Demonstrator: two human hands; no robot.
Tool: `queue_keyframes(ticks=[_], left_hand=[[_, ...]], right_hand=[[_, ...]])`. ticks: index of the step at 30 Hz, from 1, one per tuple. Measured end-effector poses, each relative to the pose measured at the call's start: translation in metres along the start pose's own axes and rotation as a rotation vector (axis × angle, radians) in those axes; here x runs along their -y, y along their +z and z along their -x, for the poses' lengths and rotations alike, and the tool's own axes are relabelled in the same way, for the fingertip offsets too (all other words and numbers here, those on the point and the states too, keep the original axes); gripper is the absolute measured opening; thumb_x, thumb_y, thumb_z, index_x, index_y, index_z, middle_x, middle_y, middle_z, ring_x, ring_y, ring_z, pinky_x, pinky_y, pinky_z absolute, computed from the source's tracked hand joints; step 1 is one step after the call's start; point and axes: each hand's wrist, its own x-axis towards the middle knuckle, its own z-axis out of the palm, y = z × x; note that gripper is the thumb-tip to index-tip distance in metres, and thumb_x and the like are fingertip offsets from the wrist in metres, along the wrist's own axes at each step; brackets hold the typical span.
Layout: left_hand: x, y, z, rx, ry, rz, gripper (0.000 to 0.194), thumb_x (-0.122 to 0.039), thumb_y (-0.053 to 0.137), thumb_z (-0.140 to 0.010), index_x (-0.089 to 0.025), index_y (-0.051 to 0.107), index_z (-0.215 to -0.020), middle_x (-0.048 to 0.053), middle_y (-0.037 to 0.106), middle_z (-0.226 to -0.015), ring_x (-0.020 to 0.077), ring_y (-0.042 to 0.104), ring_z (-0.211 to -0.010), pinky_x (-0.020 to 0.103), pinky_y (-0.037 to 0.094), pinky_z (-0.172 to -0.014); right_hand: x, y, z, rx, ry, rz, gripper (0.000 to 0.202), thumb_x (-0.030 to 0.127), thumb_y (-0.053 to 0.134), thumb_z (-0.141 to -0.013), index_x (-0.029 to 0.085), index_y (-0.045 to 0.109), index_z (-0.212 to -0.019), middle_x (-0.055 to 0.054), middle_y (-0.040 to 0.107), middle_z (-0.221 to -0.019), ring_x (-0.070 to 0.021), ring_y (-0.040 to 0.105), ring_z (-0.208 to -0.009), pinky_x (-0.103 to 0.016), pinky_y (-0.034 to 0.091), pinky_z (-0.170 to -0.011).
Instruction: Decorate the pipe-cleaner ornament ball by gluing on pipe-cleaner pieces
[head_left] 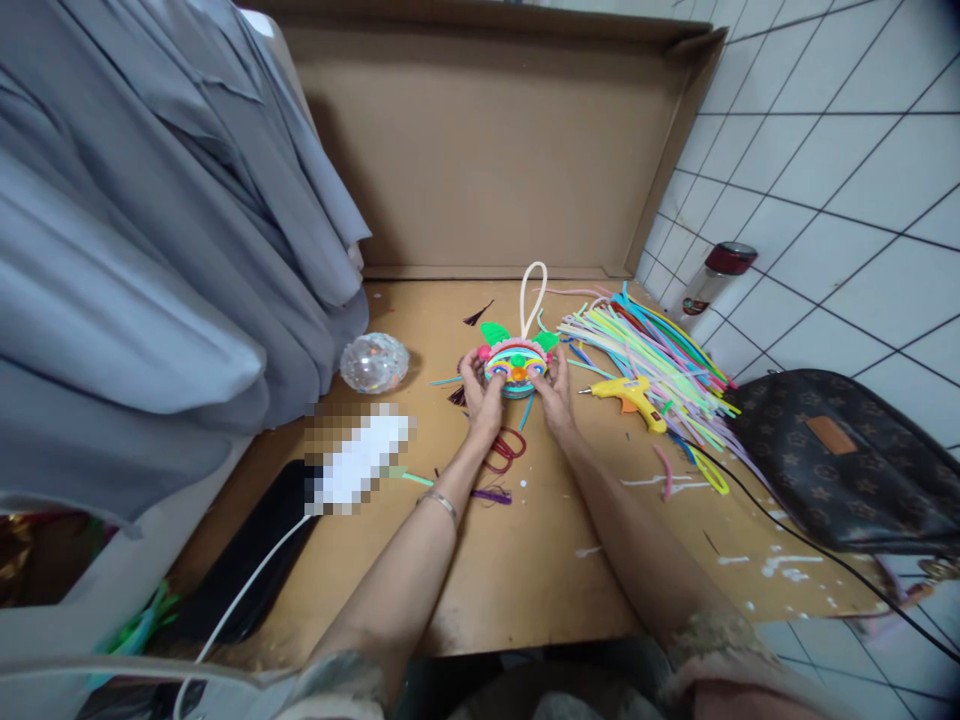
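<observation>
Between my two hands is a round, colourful lantern ornament (517,350) with a face, green leaf-like ears and a tall white loop on top. My left hand (482,395) grips its left side, thumb pressed on the front near an eye. On the other side my right hand (553,392) holds it the same way, with its thumb near the other eye. Below the ornament lie dark red cord loops (506,450) on the table. Dark tassels (478,314) lie near my left hand, one of them partly hidden by it.
A yellow glue gun (630,395) lies right of my hands, its black cable running to the lower right. Behind it spreads a pile of coloured pipe cleaners (660,350). A black handbag (847,455) stands at the right edge. Left are a clear faceted ball (375,362) and a power strip (360,460), partly blurred.
</observation>
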Motion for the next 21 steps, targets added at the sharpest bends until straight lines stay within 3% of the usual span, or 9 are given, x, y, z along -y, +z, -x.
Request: queue_keyframes(ticks=[9, 21], left_hand=[[-0.0017, -0.0001, -0.0012, -0.021, -0.021, -0.022, 0.049, -0.043, 0.066, -0.081, -0.024, 0.052, -0.123, 0.009, 0.062, -0.128, 0.0225, 0.061, -0.120, 0.036, 0.048, -0.106], [-0.0028, -0.0006, 0.0013, 0.039, 0.026, -0.035, 0.063, -0.047, 0.075, -0.077, -0.023, 0.050, -0.129, 0.012, 0.059, -0.133, 0.0248, 0.061, -0.124, 0.038, 0.049, -0.109]], right_hand=[[-0.0025, -0.0011, -0.0031, -0.014, -0.020, -0.001, 0.105, 0.063, 0.080, -0.068, 0.027, 0.036, -0.156, -0.013, 0.036, -0.167, -0.0299, 0.034, -0.155, -0.052, 0.041, -0.121], [-0.0037, 0.0001, -0.0023, -0.030, -0.002, 0.012, 0.110, 0.066, 0.079, -0.068, 0.025, 0.032, -0.158, -0.015, 0.039, -0.165, -0.0300, 0.042, -0.151, -0.052, 0.041, -0.121]])
